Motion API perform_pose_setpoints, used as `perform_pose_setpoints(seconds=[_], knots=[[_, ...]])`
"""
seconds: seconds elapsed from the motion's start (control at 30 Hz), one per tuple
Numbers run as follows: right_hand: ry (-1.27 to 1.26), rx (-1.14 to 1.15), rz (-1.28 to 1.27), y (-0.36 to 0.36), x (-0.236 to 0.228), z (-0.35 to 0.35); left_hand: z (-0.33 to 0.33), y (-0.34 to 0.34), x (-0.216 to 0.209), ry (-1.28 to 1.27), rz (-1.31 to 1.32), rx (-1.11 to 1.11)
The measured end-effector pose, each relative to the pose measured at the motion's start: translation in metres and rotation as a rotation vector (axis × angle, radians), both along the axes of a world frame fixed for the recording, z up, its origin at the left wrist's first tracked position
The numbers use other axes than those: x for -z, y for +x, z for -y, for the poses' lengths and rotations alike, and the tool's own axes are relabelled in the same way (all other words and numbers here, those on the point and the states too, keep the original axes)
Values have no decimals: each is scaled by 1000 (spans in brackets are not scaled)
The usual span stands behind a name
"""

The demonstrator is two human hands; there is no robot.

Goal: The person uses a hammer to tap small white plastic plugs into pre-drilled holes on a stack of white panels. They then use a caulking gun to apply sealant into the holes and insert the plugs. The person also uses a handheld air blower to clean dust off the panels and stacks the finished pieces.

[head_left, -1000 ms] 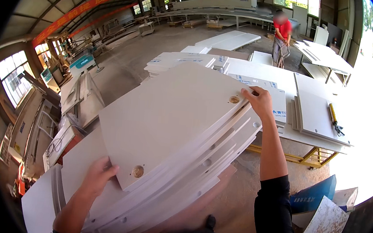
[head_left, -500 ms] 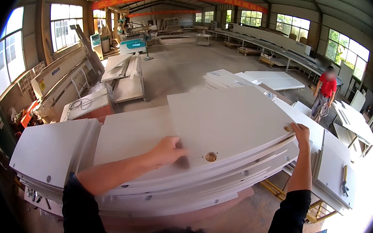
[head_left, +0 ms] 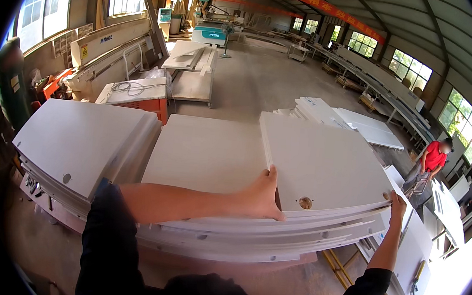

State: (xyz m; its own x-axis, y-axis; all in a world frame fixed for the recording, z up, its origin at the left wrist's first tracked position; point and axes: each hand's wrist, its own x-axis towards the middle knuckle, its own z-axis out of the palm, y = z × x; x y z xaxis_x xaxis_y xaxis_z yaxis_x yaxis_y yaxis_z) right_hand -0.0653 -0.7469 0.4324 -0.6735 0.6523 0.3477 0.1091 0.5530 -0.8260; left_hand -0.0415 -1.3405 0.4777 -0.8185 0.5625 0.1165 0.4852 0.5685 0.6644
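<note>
A white panel lies on top of a stack in front of me, with a round hole near each of its two near corners. My left hand holds its near left corner, fingers up along the left edge and thumb at the front edge. At the near right corner my right hand grips the panel's edge, close to the second hole. Beneath it and to its left, another white panel shows its bare top. More white panels form the stack below, their front edges uneven.
Another stack of white panels stands at the left. On panels at the right lies a yellow-handled tool. A person in a red shirt bends over at the far right. Machines and a cart stand beyond, at the left.
My left hand has come from above the lower panel to the top panel's left edge. The right hand keeps its corner. The whole view has turned to the left.
</note>
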Motion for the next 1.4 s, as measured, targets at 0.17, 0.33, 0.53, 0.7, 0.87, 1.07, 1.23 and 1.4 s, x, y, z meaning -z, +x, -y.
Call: perform_pose_setpoints(seconds=[0.17, 0.33, 0.53, 0.7, 0.87, 1.07, 1.23, 1.4], knots=[[127, 47, -108, -9, 12, -21, -3, -2, 3, 7, -77, 37], [-43, -19, 50, -10, 1, -10, 3, 5, 0, 28, -53, 38], [-81, -15, 20, 1, -1, -14, 1, 13, -14, 70, 13, 40], [-46, 60, 67, -6, -9, 13, 2, 15, -6, 38, -38, -32], [-4, 58, -29, 1, 2, 15, 3, 10, -28, 483, 502, -41], [213, 28, -152, 25, 23, 48, 35, -8, -17, 629, 677, -128], [392, 44, -138, 86, 21, 142, 115, 16, -40, 494, 751, -251], [354, -131, -204, 145, 10, 285, 219, 51, -61, 528, 689, -278]])
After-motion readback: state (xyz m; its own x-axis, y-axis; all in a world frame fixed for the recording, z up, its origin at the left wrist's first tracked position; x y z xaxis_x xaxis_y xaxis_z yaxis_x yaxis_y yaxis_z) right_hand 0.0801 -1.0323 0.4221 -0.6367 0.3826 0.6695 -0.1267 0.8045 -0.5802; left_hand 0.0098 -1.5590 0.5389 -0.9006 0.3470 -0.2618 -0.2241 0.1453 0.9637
